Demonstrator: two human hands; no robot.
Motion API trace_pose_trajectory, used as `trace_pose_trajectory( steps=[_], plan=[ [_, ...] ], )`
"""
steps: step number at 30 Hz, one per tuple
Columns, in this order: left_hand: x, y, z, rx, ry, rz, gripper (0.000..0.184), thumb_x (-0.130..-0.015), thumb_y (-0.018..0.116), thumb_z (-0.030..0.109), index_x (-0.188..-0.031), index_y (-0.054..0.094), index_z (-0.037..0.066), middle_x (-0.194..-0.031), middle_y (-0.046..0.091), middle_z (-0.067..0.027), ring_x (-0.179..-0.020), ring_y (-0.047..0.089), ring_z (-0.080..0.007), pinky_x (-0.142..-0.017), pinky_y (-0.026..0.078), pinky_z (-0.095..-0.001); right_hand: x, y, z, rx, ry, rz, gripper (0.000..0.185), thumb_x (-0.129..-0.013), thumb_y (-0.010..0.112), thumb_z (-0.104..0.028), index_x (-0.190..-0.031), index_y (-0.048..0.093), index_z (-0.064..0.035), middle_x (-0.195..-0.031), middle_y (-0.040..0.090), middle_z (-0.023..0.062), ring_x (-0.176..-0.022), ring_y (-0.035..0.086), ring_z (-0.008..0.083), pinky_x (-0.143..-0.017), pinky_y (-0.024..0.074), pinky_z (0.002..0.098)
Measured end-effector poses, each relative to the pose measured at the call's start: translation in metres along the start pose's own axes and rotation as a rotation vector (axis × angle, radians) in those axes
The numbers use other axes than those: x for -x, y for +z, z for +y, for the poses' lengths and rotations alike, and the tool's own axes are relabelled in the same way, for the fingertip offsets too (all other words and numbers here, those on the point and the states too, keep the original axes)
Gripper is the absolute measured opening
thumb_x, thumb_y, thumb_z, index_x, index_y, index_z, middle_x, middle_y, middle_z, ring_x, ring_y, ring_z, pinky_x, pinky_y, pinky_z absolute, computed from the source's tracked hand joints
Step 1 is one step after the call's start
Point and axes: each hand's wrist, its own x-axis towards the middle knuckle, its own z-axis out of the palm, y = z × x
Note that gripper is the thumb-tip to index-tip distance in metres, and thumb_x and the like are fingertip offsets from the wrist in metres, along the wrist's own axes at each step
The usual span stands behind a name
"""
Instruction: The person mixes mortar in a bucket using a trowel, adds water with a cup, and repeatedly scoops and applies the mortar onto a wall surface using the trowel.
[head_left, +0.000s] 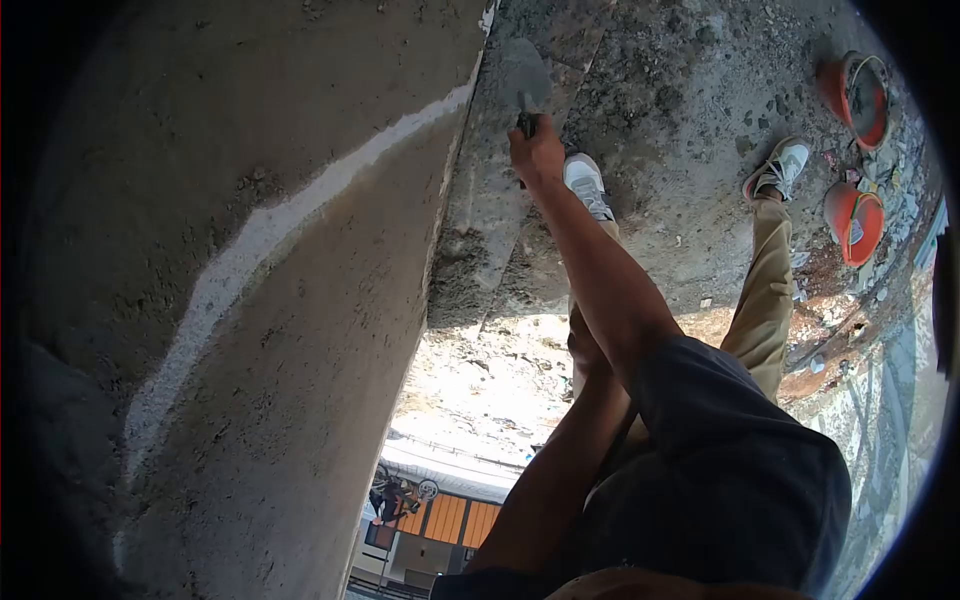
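My right hand (540, 152) is closed around the handle of a pointed trowel (525, 75), its grey blade directed away from me, over the mortar-smeared ground by the wall's base. To the left rises a large grey plastered wall (330, 270), crossed by a rough pale band (230, 270). The right arm reaches across my body towards the wall's edge. My left hand (585, 345) is by my left leg, mostly hidden behind the right forearm, so its fingers do not show.
Two orange buckets stand at the right, the farther bucket (868, 105) holding grey material and the nearer bucket (856, 228) beside rubble. A flat board (490, 235) lies along the wall base. My shoes (587, 187) are on rough, mortar-spattered ground. A motorcycle (395, 497) appears beyond the wall.
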Motion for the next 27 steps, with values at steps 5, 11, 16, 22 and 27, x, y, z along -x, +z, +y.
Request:
trace_pose_trajectory(
  steps=[5,11,16,22,27],
  plan=[
    [-0.009,-0.01,-0.007,0.008,-0.002,-0.001,0.073,-0.086,0.065,0.06,-0.135,0.056,0.007,-0.146,0.048,-0.0112,-0.137,0.044,-0.0283,-0.104,0.045,-0.0492,-0.01,0.019,0.014,-0.675,0.467,-0.362,0.024,-0.099,0.058,-0.025,-0.111,0.058,-0.004,-0.083,0.064,0.0098,-0.067,0.065,0.0246,-0.065,0.0548,0.0441],
    [-0.006,-0.01,-0.017,0.031,-0.014,-0.05,0.072,-0.086,0.066,0.059,-0.135,0.056,0.007,-0.144,0.049,-0.0114,-0.134,0.046,-0.0277,-0.102,0.045,-0.0477,-0.005,0.06,-0.027,-1.047,0.58,-0.772,0.014,-0.1,0.058,-0.022,-0.102,0.053,-0.0088,-0.07,0.053,0.004,-0.055,0.054,0.0174,-0.048,0.0482,0.0393],
    [0.0,-0.007,-0.005,0.061,-0.011,-0.082,0.071,-0.087,0.066,0.059,-0.134,0.056,0.006,-0.141,0.051,-0.0116,-0.132,0.047,-0.0272,-0.101,0.046,-0.0463,0.096,0.018,-0.032,-0.795,0.488,-0.714,0.027,-0.093,0.065,-0.012,-0.114,0.051,-0.0042,-0.075,0.055,0.0062,-0.056,0.054,0.0163,-0.051,0.0475,0.035],
    [0.005,-0.006,0.002,0.064,-0.006,-0.109,0.07,-0.087,0.066,0.058,-0.133,0.056,0.006,-0.139,0.053,-0.0118,-0.13,0.049,-0.0265,-0.1,0.047,-0.0448,0.055,0.022,-0.017,-0.845,0.247,-0.258,0.034,-0.096,0.069,-0.023,-0.119,0.051,-0.0051,-0.081,0.06,0.0061,-0.057,0.061,0.0163,-0.051,0.0533,0.0336],
    [0.006,-0.002,0.007,0.062,0.013,-0.128,0.07,-0.088,0.066,0.058,-0.132,0.056,0.005,-0.137,0.054,-0.012,-0.128,0.051,-0.026,-0.099,0.047,-0.0434,-0.069,0.057,-0.029,-1.132,0.58,-0.674,0.018,-0.097,0.063,-0.013,-0.108,0.05,-0.0079,-0.08,0.059,0.0063,-0.056,0.057,0.0169,-0.049,0.05,0.0348]
  ],
)
